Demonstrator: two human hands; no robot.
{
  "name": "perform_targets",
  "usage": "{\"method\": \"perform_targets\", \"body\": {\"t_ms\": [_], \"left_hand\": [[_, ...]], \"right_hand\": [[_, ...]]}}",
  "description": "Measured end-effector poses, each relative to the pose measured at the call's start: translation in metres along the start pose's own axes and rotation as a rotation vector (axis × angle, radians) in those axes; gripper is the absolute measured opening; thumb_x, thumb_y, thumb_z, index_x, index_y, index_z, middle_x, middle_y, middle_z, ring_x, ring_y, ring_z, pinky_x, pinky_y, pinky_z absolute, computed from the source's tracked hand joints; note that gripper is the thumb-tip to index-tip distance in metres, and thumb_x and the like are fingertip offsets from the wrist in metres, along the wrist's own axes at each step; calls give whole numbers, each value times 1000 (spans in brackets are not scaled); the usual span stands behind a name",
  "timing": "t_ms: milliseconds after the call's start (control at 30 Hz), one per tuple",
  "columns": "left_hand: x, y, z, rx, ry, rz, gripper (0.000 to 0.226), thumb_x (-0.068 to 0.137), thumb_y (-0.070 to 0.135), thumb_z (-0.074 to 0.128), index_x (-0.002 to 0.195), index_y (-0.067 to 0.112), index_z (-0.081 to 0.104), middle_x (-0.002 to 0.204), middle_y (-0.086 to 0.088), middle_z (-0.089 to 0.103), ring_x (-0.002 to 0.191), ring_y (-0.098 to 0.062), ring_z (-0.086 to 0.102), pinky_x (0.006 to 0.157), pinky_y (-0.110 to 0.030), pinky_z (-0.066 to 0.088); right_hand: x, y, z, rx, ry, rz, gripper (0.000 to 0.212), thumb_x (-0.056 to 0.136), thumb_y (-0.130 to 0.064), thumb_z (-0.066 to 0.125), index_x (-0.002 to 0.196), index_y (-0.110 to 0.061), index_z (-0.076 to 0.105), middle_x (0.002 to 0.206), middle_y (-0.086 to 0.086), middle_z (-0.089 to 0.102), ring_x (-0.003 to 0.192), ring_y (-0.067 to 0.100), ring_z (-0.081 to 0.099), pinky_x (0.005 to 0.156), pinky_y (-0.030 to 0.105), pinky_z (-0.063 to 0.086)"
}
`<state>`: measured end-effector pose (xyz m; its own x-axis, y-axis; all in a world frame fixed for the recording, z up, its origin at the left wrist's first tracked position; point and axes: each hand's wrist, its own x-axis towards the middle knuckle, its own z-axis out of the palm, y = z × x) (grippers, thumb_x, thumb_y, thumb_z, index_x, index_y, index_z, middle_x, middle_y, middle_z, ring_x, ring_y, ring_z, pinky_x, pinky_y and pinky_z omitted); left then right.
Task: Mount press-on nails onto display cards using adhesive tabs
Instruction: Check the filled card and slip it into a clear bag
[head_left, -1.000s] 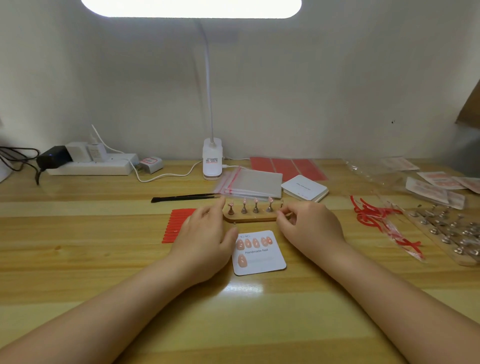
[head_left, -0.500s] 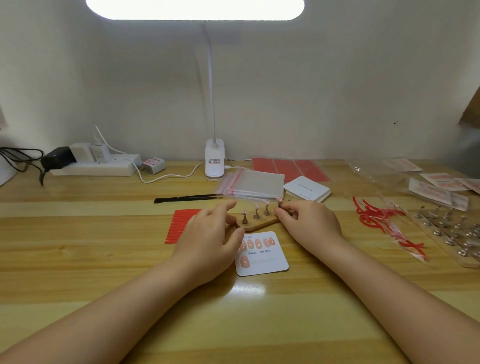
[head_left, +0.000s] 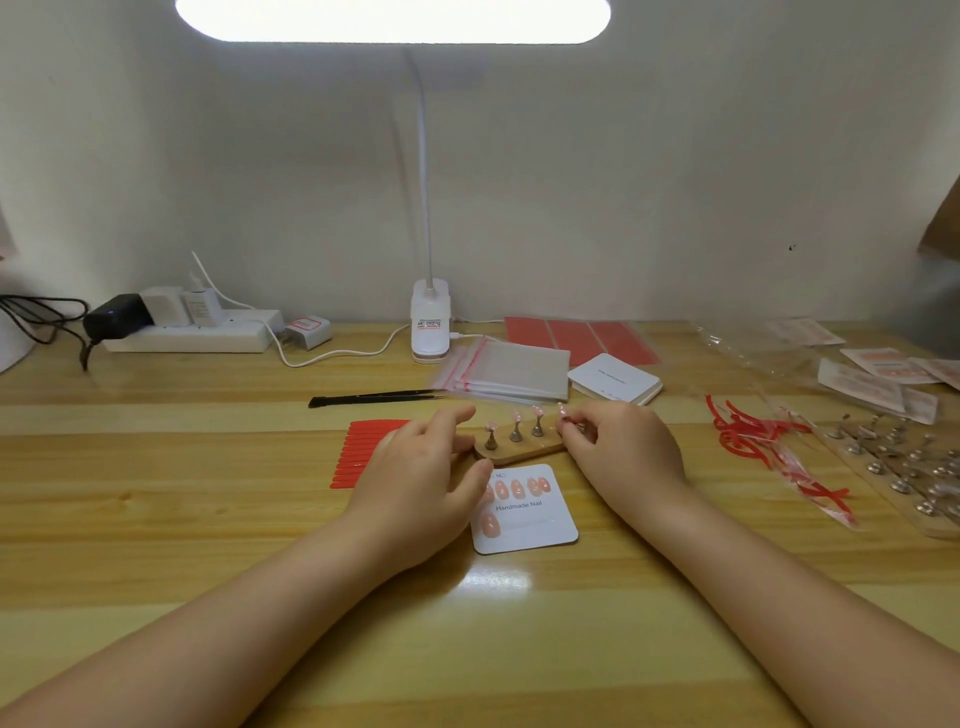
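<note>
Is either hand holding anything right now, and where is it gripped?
The right hand pinches the rightmost nail on the wooden stand, at its top, between fingertips. The left hand holds nothing, its fingers loose beside the stand's left end.

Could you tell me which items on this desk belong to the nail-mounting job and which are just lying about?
In use:
wooden nail stand
display card
red adhesive tabs
left hand
right hand

Lying about:
power strip
lamp base
black tweezers
</note>
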<state>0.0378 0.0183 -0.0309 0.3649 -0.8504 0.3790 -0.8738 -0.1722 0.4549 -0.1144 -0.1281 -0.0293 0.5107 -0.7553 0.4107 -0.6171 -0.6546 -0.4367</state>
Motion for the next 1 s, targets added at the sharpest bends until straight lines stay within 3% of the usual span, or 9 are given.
{"method": "perform_targets", "body": {"t_ms": [100, 233, 367, 467, 567, 667, 800, 1000], "left_hand": [[0, -1, 0, -2, -9, -2, 55, 93, 44, 52, 143, 31, 33, 130, 13, 57, 126, -10, 42, 105, -33, 35], [0, 1, -1, 18, 23, 7, 51, 95, 48, 48, 141, 29, 40, 126, 14, 59, 123, -10, 46, 101, -31, 36], [-1, 4, -12, -109, 272, 164, 28, 91, 38, 56, 103, 19, 72, 102, 6, 72, 99, -16, 64, 84, -40, 51], [-2, 6, -15, -179, 363, 196, 17, 86, 30, 63, 87, 18, 75, 87, 9, 71, 86, -16, 64, 74, -41, 53], [-4, 7, -13, -214, 358, 187, 18, 88, 27, 63, 93, 14, 75, 90, 5, 72, 88, -17, 65, 75, -43, 53], [-6, 12, -11, -189, 273, 177, 43, 88, 46, 55, 112, 14, 70, 108, 2, 71, 102, -17, 64, 85, -39, 52], [-7, 12, -8, -98, 243, 268, 45, 84, 48, 56, 110, 15, 71, 107, 2, 72, 101, -20, 66, 83, -44, 53], [-6, 10, -8, -93, 280, 268, 41, 84, 48, 56, 106, 17, 70, 101, 6, 71, 92, -14, 64, 79, -35, 51]], "right_hand": [[-2, 1, -1, 127, 99, 20, 16, 92, -23, 59, 86, -15, 72, 67, -7, 60, 63, 14, 54, 54, 28, 41], [-7, -5, -4, 245, 181, -44, 10, 88, -16, 63, 83, -12, 71, 73, -2, 67, 68, 17, 61, 62, 35, 52], [-18, -17, -5, 515, 156, -73, 5, 87, -16, 69, 85, -19, 73, 71, -12, 69, 68, 4, 65, 61, 20, 53], [-25, -24, -3, 629, 111, -126, 5, 86, -16, 72, 88, -20, 75, 75, -11, 71, 71, 3, 66, 65, 17, 53], [-29, -29, -1, 619, 110, -223, 11, 84, -12, 73, 92, -18, 77, 81, -8, 73, 75, 9, 68, 70, 27, 56], [-30, -32, -1, 585, 156, -328, 14, 81, -6, 76, 92, -15, 78, 81, -5, 73, 73, 10, 68, 68, 34, 56], [-29, -31, 1, 562, 178, -418, 9, 80, -5, 77, 88, -10, 78, 76, 1, 72, 68, 16, 67, 63, 41, 55], [-31, -31, 2, 556, 165, -487, 9, 80, -4, 77, 88, -8, 78, 74, 1, 71, 67, 16, 65, 60, 35, 53]]}}
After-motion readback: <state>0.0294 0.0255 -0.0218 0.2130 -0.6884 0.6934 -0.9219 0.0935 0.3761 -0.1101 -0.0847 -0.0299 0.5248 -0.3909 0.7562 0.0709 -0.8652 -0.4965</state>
